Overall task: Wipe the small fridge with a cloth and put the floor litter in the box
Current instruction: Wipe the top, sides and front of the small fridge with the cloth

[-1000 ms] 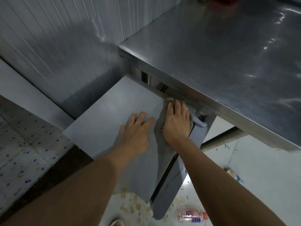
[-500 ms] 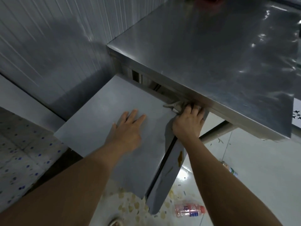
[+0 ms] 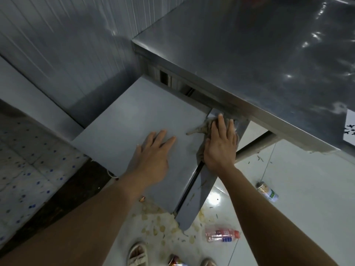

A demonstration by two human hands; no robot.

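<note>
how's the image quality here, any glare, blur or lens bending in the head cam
Head view: dim overall, with bright streaks of glare on the steel table and a white hotspot on the floor tiles; the wall at left is smeared with blur; straight edges bow from the wide lens; both hands, left and right, and the cloth read fairly sharp.

Both bare forearms reach in from the bottom of the frame toward its centre, the left from the lower left, the right from the lower right. The left hand (image 3: 152,150) lies palm down just left of centre, fingers straight and slightly spread, pointing to the upper right, thumb out to the left. The right hand (image 3: 221,144) sits just right of it, also palm down, fingers straight and close together, pointing up, pressing flat. The two hands are near but apart.
</note>
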